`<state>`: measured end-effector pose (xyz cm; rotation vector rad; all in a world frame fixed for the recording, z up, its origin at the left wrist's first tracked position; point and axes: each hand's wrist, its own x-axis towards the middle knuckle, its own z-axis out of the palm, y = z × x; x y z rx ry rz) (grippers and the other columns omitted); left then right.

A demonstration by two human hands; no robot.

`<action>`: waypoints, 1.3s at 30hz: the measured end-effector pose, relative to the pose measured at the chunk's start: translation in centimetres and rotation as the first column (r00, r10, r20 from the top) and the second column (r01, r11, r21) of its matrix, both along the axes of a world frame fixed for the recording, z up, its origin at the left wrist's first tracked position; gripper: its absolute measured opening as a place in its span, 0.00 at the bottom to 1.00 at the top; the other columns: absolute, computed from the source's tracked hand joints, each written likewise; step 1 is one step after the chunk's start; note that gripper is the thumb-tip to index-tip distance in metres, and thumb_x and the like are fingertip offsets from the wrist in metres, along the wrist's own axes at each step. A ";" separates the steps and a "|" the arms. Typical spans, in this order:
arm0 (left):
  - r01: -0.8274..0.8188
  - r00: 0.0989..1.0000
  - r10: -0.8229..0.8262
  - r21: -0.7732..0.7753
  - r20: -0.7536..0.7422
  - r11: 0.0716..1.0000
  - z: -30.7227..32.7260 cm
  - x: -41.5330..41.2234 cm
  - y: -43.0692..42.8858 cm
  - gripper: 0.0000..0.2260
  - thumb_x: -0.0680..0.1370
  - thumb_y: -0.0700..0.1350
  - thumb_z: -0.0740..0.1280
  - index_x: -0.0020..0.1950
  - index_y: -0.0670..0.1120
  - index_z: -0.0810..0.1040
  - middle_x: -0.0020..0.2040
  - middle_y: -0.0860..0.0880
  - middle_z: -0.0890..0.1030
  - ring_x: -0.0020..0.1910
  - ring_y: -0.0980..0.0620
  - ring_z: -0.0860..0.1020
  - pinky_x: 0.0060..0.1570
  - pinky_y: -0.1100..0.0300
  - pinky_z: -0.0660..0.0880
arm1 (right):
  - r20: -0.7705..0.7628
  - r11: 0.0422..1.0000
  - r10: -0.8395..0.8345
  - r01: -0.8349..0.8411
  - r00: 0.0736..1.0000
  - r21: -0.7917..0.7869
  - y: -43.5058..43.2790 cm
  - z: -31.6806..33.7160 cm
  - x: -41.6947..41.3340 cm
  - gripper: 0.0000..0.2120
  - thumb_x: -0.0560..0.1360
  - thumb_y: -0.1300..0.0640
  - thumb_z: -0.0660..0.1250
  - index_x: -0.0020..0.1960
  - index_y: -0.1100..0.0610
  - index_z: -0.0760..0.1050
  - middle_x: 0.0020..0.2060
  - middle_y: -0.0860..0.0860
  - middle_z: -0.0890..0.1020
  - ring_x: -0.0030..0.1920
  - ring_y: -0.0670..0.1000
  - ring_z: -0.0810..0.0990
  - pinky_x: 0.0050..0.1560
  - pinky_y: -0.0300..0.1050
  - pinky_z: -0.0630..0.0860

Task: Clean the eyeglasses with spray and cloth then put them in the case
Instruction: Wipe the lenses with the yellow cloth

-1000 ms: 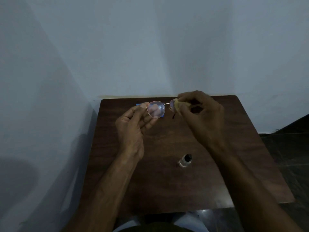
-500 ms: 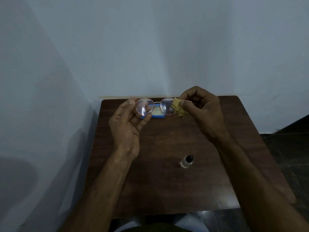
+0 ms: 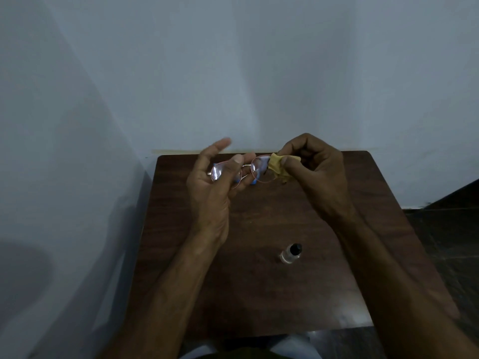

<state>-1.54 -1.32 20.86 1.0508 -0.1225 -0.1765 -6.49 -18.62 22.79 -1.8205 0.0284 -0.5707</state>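
Light is low and bluish over everything I get from the head camera. The back wall [image 3: 259, 73] is plain and pale. The left wall [image 3: 51, 151] meets it in a corner near the table's far left edge, with a broad soft shadow low down. The table [image 3: 259, 294] is rectangular, dark brown wood grain, its far edge at the back wall. A thin tan strip [image 3: 178, 151] runs just above that edge. The floor [image 3: 453, 242] at right is dark, with faint joint lines.
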 end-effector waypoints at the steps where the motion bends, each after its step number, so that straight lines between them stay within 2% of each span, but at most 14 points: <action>1: -0.003 1.000 0.002 0.042 0.021 0.999 -0.1 0.3 0.0 0.14 0.78 0.39 0.73 0.64 0.41 0.81 0.50 0.44 0.89 0.53 0.44 0.88 0.48 0.53 0.85 | -0.003 1.000 -0.006 0.006 1.000 0.004 0.0 0.0 0.1 0.03 0.78 0.72 0.68 0.49 0.67 0.80 0.40 0.55 0.83 0.37 0.46 0.82 0.37 0.39 0.80; 3: -0.006 0.999 -0.001 0.117 0.051 0.993 -0.5 0.6 0.0 0.04 0.80 0.36 0.71 0.54 0.41 0.83 0.47 0.49 0.89 0.50 0.48 0.88 0.45 0.55 0.85 | -0.011 1.000 -0.022 0.022 1.000 0.016 0.1 -0.1 0.2 0.04 0.78 0.72 0.68 0.49 0.66 0.79 0.40 0.55 0.83 0.37 0.47 0.82 0.37 0.40 0.80; 6: 0.030 0.998 -0.040 0.159 0.055 0.987 -0.8 1.0 0.1 0.03 0.79 0.36 0.72 0.51 0.42 0.84 0.47 0.48 0.89 0.50 0.46 0.88 0.45 0.55 0.85 | -0.017 0.998 -0.051 0.052 0.999 0.023 0.2 -0.3 0.4 0.02 0.78 0.71 0.68 0.50 0.67 0.79 0.41 0.58 0.83 0.38 0.49 0.82 0.37 0.43 0.81; 11: 0.091 0.996 -0.091 0.154 -0.004 0.984 -1.2 1.4 0.0 0.05 0.77 0.37 0.74 0.53 0.41 0.85 0.49 0.41 0.89 0.51 0.42 0.88 0.46 0.55 0.85 | -0.006 0.994 -0.109 0.109 0.994 -0.013 0.4 -0.6 0.5 0.02 0.79 0.70 0.69 0.51 0.68 0.78 0.42 0.57 0.83 0.39 0.53 0.83 0.38 0.47 0.83; 15: 0.053 0.998 -0.046 0.137 -0.047 0.989 -1.1 1.3 -0.3 0.15 0.69 0.48 0.78 0.51 0.42 0.84 0.48 0.44 0.88 0.50 0.44 0.88 0.45 0.53 0.86 | -0.001 0.978 -0.167 0.165 0.986 -0.127 0.8 -1.1 0.7 0.04 0.79 0.63 0.71 0.53 0.63 0.80 0.45 0.55 0.84 0.42 0.55 0.84 0.42 0.54 0.84; 17: 0.021 0.999 -0.013 0.170 -0.050 0.985 -1.4 1.5 -0.5 0.17 0.68 0.49 0.79 0.52 0.42 0.85 0.51 0.41 0.88 0.53 0.42 0.88 0.49 0.47 0.86 | 0.052 0.929 -0.255 0.259 0.966 -0.263 1.2 -1.0 0.7 0.04 0.78 0.61 0.73 0.52 0.59 0.81 0.45 0.51 0.84 0.43 0.50 0.82 0.43 0.46 0.82; 19: -0.008 0.999 0.016 0.193 -0.043 0.981 -1.7 1.7 -0.7 0.13 0.72 0.46 0.79 0.53 0.42 0.85 0.52 0.39 0.88 0.54 0.39 0.87 0.52 0.44 0.85 | 0.142 0.817 -0.335 0.362 0.932 -0.449 1.9 -1.0 0.9 0.05 0.77 0.62 0.74 0.52 0.60 0.81 0.48 0.51 0.81 0.44 0.44 0.77 0.42 0.36 0.77; 22: -0.030 0.999 0.036 0.185 -0.028 0.982 -1.8 1.8 -1.0 0.05 0.77 0.37 0.76 0.52 0.39 0.85 0.47 0.41 0.88 0.50 0.43 0.88 0.48 0.49 0.86 | 0.242 0.695 -0.366 0.437 0.899 -0.571 3.4 -1.2 1.2 0.05 0.78 0.63 0.73 0.53 0.61 0.82 0.50 0.55 0.79 0.47 0.47 0.76 0.41 0.40 0.76; 26: -0.056 0.996 0.066 0.156 -0.061 0.986 -1.2 1.8 -1.0 0.04 0.77 0.34 0.75 0.51 0.37 0.84 0.42 0.46 0.87 0.42 0.51 0.86 0.39 0.60 0.83 | 0.231 0.683 -0.260 0.348 0.938 -0.643 5.4 -2.3 0.6 0.06 0.81 0.61 0.70 0.56 0.61 0.83 0.54 0.56 0.81 0.51 0.55 0.81 0.47 0.52 0.79; 28: -0.061 0.996 0.071 0.166 -0.053 0.984 -1.2 2.0 -0.8 0.04 0.77 0.34 0.75 0.51 0.36 0.84 0.42 0.45 0.87 0.42 0.51 0.86 0.39 0.59 0.83 | 0.221 0.678 -0.245 0.330 0.944 -0.657 5.3 -2.7 -0.1 0.07 0.81 0.61 0.71 0.57 0.61 0.83 0.55 0.56 0.81 0.53 0.56 0.81 0.48 0.52 0.79; 32: -0.030 0.998 0.038 0.164 -0.050 0.986 -1.6 1.9 -0.6 0.06 0.78 0.34 0.74 0.54 0.34 0.84 0.47 0.36 0.87 0.47 0.39 0.88 0.47 0.51 0.85 | 0.272 0.618 -0.371 0.455 0.888 -0.641 3.2 -2.2 0.8 0.02 0.79 0.63 0.73 0.51 0.61 0.83 0.47 0.56 0.80 0.47 0.54 0.77 0.43 0.49 0.74; 34: -0.034 0.998 0.043 0.174 -0.051 0.984 -1.6 1.8 -0.7 0.05 0.78 0.34 0.74 0.53 0.36 0.85 0.46 0.38 0.88 0.47 0.42 0.88 0.46 0.53 0.85 | 0.290 0.605 -0.378 0.471 0.880 -0.642 3.3 -1.9 1.5 0.03 0.78 0.62 0.73 0.51 0.61 0.84 0.47 0.56 0.81 0.47 0.55 0.77 0.42 0.48 0.73; 37: -0.041 0.996 0.054 0.177 -0.066 0.983 -1.4 1.6 -0.8 0.04 0.78 0.33 0.73 0.52 0.38 0.86 0.43 0.45 0.88 0.42 0.50 0.88 0.41 0.59 0.84 | 0.242 0.653 -0.286 0.373 0.927 -0.659 5.0 -2.5 0.8 0.04 0.79 0.62 0.73 0.53 0.61 0.84 0.49 0.55 0.81 0.49 0.55 0.78 0.44 0.47 0.75; 39: -0.039 0.995 0.053 0.166 -0.082 0.985 -1.4 1.6 -0.6 0.04 0.78 0.33 0.73 0.52 0.37 0.85 0.43 0.43 0.87 0.41 0.50 0.87 0.40 0.60 0.84 | 0.221 0.665 -0.268 0.346 0.938 -0.662 5.1 -3.1 -0.1 0.05 0.79 0.62 0.73 0.54 0.61 0.84 0.50 0.55 0.82 0.48 0.54 0.79 0.44 0.47 0.76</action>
